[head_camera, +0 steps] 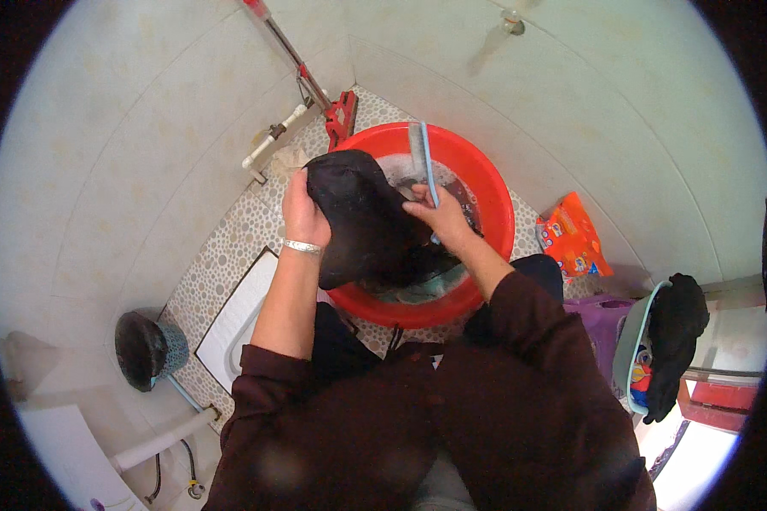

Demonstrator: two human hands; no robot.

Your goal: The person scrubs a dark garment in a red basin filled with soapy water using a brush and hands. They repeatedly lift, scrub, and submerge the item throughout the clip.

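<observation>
My left hand (303, 214) grips the edge of a wet black cloth item (358, 211), probably a garment, and spreads it over the left part of a red plastic basin (500, 211). In my right hand (444, 214) is a light-blue scrubbing brush (427, 153), its handle in my fingers and its pale bristles facing left. The right fingertips are close to the cloth's edge; whether they touch it I cannot tell. Sudsy water (444, 167) and more dark fabric lie in the basin. The lower end of the cloth hangs down into the water.
A red-headed mop (341, 118) leans behind the basin, beside white wall piping (275, 134). To the left are a squat toilet (230, 338) and a lined bin (144, 351). An orange bag (574, 237), a purple stool (594, 319) and a pale green basin (629, 348) with clothes stand right.
</observation>
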